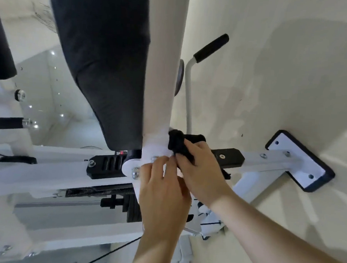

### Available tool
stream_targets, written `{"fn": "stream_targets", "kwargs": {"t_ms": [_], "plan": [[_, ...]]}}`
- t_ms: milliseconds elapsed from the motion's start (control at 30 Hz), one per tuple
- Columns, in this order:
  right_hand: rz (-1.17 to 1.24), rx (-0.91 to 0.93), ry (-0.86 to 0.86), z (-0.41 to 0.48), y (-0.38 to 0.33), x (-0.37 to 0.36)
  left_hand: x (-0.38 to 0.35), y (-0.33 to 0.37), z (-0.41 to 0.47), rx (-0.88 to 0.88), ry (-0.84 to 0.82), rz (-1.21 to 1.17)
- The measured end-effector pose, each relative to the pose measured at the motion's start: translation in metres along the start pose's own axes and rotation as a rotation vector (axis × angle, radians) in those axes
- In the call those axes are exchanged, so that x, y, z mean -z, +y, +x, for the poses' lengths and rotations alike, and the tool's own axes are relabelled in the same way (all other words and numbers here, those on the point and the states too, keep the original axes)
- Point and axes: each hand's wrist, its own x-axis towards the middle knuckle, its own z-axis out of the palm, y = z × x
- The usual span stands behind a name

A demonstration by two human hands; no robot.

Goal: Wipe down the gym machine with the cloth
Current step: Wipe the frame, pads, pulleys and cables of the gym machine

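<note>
Black bunched cloth [179, 145] pressed against white metal gym machine post [164, 74]; right hand [203, 174] clutches it; left hand [163, 193] adjacent, grip unclear.

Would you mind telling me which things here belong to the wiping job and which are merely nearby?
In the job: black cloth, gripped by the right hand; white post, met by the cloth at its base; left hand, by the base bracket, grip unclear.
Merely nearby, untouched: black pad; handle grip; floor plate.
</note>
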Motion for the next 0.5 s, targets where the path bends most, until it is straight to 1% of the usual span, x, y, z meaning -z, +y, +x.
{"fn": "stream_targets", "kwargs": {"t_ms": [33, 100, 167, 233, 267, 333, 400, 500], "plan": [[-0.042, -0.035, 0.017, -0.002, 0.003, 0.004, 0.004, 0.003, 0.0, -0.011, -0.042, -0.018], [0.012, -0.1, 0.059, -0.004, 0.0, 0.012, 0.013, 0.013, 0.002, 0.005, -0.118, -0.091], [0.245, -0.133, 0.052, 0.0, -0.02, 0.015, 0.019, 0.021, 0.008, 0.024, -0.127, -0.143], [0.483, -0.168, -0.009, 0.008, -0.039, 0.017, 0.026, 0.026, 0.019, 0.028, -0.072, -0.201], [0.558, -0.187, -0.042, 0.009, -0.044, 0.019, 0.03, 0.028, 0.024, 0.032, -0.059, -0.209], [0.65, -0.177, -0.058, 0.01, -0.049, 0.026, 0.039, 0.033, 0.03, 0.042, -0.085, -0.196], [0.701, -0.139, -0.017, 0.013, -0.057, 0.034, 0.047, 0.037, 0.036, -0.012, -0.044, -0.17], [0.757, -0.031, 0.048, 0.015, -0.065, 0.042, 0.05, 0.037, 0.048, -0.035, 0.024, -0.177]]}}
